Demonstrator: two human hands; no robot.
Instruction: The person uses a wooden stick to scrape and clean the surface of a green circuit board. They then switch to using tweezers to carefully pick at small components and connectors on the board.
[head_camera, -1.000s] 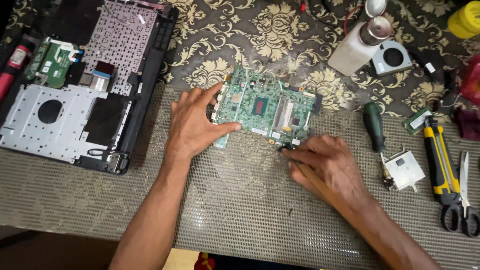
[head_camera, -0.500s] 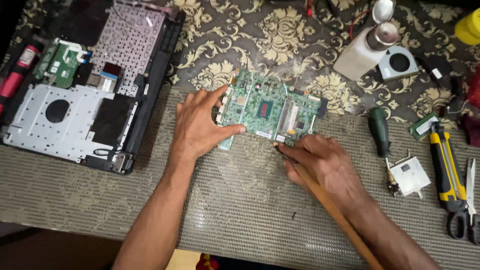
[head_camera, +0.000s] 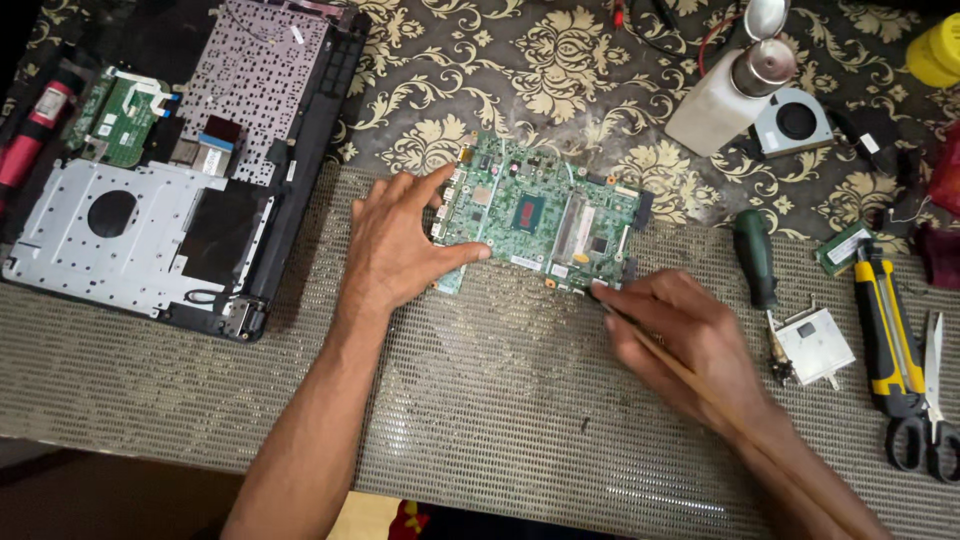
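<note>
The right hand (head_camera: 690, 345) is pinching a thin wooden-handled brush (head_camera: 700, 385) in a closed grip, its tip touching the near right edge of the green circuit board (head_camera: 540, 215). The left hand (head_camera: 395, 245) is lying spread, fingers pressing the board's left edge. The board is resting on the mesh mat (head_camera: 480, 400) covering the table. A green screwdriver (head_camera: 755, 260) is lying just right; an opened laptop shell (head_camera: 150, 230) is sitting well to the left.
</note>
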